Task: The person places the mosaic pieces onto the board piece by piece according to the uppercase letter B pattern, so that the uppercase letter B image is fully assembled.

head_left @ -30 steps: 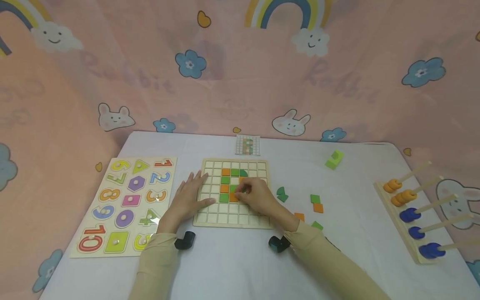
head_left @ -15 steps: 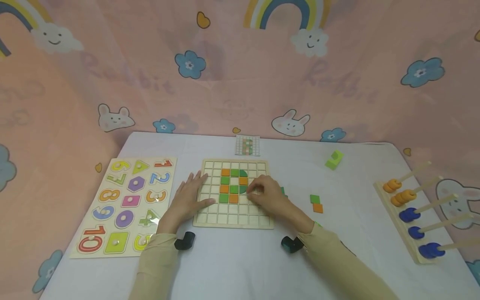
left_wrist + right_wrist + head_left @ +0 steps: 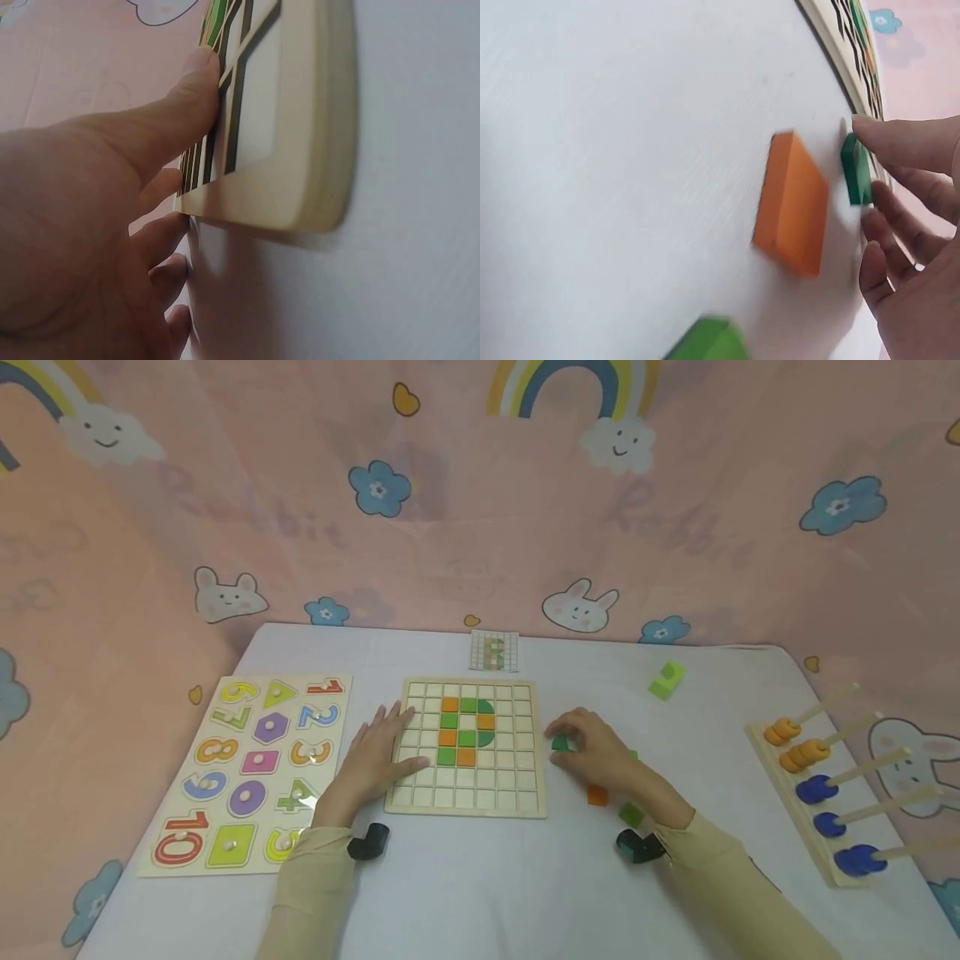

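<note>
My left hand (image 3: pixel 378 756) lies spread on the left edge of a wooden grid board (image 3: pixel 510 793), its thumb over the squares. Green and orange square tiles and two dark green quarter-round tiles (image 3: pixel 486 738) sit in the board's middle cells. Right of the board, my right hand (image 3: pixel 596 752) is low over the table, thumb and forefinger apart on either side of a dark green tile (image 3: pixel 560 742). In the right wrist view the thumb is close by this green tile (image 3: pixel 856 169); firm contact cannot be made out. An orange tile (image 3: pixel 791 202) lies nearer the wrist.
Beside my right hand lie an orange tile (image 3: pixel 597 795) and a green tile (image 3: pixel 632 814). A pattern card (image 3: pixel 494 651) stands behind the board. To the left lies a number puzzle (image 3: pixel 247 777); at right are a peg abacus (image 3: pixel 817 810) and a light green block (image 3: pixel 667 680).
My right hand has left a dark green quarter-round tile on the board and moved right to the loose dark green tile on the table. The left hand has stayed put.
</note>
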`<state>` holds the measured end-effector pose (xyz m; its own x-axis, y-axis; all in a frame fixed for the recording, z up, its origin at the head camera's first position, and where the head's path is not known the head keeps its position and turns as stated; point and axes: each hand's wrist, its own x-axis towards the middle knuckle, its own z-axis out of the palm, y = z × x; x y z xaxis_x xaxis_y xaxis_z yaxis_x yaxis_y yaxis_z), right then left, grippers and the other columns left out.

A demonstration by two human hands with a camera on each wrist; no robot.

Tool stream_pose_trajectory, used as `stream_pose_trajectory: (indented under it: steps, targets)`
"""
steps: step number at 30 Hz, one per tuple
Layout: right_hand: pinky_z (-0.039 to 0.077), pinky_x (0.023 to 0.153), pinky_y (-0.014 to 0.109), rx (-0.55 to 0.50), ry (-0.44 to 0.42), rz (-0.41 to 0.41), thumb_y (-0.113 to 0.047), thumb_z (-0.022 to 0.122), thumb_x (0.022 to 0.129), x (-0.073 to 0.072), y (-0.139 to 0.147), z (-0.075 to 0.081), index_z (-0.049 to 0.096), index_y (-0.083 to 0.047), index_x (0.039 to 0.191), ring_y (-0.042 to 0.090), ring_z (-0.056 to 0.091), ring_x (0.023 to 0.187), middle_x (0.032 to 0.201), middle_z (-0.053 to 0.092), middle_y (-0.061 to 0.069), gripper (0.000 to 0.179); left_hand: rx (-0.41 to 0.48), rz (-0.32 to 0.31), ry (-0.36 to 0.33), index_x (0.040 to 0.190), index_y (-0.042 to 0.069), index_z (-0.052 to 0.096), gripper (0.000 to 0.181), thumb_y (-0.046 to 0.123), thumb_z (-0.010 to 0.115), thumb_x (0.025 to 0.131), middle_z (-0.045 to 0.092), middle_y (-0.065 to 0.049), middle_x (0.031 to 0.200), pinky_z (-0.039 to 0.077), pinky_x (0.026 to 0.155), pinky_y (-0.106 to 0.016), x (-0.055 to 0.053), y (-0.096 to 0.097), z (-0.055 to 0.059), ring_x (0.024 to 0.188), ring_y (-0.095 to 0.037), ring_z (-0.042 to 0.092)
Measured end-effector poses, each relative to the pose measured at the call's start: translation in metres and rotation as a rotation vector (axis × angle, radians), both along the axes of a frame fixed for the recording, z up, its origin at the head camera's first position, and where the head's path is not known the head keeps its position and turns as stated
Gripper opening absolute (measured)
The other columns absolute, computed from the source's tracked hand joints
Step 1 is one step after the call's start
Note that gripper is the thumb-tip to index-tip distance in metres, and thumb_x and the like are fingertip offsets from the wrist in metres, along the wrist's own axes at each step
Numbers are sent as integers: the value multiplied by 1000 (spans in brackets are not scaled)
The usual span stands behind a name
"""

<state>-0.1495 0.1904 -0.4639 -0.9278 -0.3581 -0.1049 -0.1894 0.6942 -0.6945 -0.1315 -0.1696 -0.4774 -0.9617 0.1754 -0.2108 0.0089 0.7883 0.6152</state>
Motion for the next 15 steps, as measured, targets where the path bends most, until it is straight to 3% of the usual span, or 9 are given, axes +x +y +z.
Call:
stream_pose_trajectory:
  steps: [3, 8, 11, 15]
  targets:
    - [51, 112, 58, -11, 9, 0, -3, 79, 92, 3, 7, 0, 72, -7, 127, 35, 60, 124, 129, 66, 12, 35, -1, -5, 2, 168, 13, 30, 92, 35, 79, 95, 15, -11, 179, 0, 138, -55, 0, 0, 0, 168, -34, 2]
    - [54, 90, 36, -1, 25, 5, 0, 79, 90, 3, 11, 1, 74, -5, 126, 26, 58, 104, 118, 64, 10, 37, 6, -5, 5, 168, 12, 30, 92, 35, 80, 94, 16, -12, 179, 0, 138, -55, 1, -1, 2, 168, -34, 3]
    - [49, 80, 26, -8, 7, -8, 2, 78, 90, 2, 11, 2, 76, -4, 120, 22, 55, 96, 111, 61, 10, 31, 9, -3, 2, 168, 13, 30, 92, 35, 80, 94, 15, -11, 179, 0, 138, -54, 1, 0, 2, 168, -34, 2]
    - [47, 74, 22, -36, 18, -21, 2, 79, 90, 2, 8, 1, 78, -6, 109, 20, 53, 90, 104, 61, 9, 21, 11, -2, -1, 169, 13, 30, 92, 35, 80, 94, 15, -11, 179, -1, 138, -54, 0, 0, 1, 168, -33, 2]
